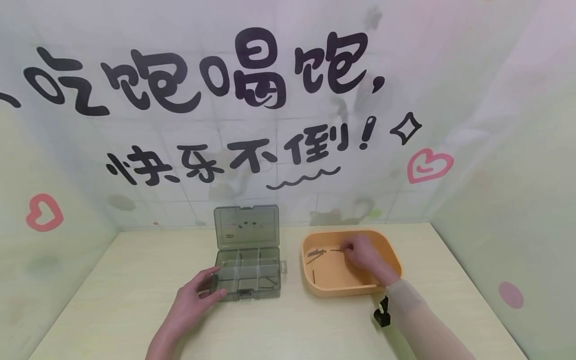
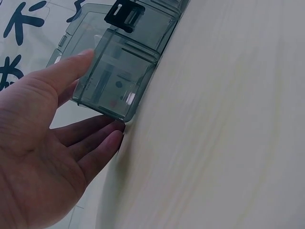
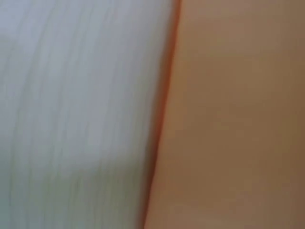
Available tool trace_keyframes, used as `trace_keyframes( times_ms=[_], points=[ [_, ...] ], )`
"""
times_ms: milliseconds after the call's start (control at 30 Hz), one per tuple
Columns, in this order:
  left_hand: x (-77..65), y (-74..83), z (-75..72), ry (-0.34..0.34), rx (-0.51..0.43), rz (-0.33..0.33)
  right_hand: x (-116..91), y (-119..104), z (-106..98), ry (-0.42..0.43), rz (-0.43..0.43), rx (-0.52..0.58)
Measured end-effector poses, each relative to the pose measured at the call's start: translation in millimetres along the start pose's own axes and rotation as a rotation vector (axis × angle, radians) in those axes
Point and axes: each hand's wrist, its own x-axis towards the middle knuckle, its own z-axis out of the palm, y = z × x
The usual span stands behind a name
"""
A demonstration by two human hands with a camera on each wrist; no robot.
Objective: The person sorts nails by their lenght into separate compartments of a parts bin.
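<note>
A grey see-through compartment box (image 1: 246,271) stands on the table with its lid (image 1: 246,227) raised at the back. Thin dark screws (image 1: 268,283) lie in its front right compartment. My left hand (image 1: 191,300) grips the box's left end, thumb over the front edge and fingers along the side, as the left wrist view also shows. Inside the orange tray (image 1: 328,291), my right hand (image 1: 363,254) pinches a thin dark screw (image 1: 335,250) at its fingertips. Several more screws (image 1: 316,253) lie at the tray's left side. The right wrist view has only tray and table, blurred.
The pale wooden table (image 1: 288,330) carries the box at left and the tray to its right, with a narrow gap between. A printed wall sheet (image 1: 279,120) rises right behind them. A black clip-like piece (image 1: 382,312) hangs by my right wrist.
</note>
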Motion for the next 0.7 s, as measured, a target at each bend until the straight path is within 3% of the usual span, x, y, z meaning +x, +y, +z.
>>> trace_keyframes(
  times_ms=[233,500,700],
  points=[
    [0.7,0.0,0.1,-0.002,-0.001,-0.009,-2,-7,-3,0.107,-0.096,0.043],
    [1.1,-0.4,0.4,-0.001,-0.001,-0.01,-9,-31,-7,0.154,-0.119,0.121],
    [1.3,-0.6,0.2,0.003,0.003,-0.002,-10,-50,-7,0.15,-0.197,0.247]
  ],
)
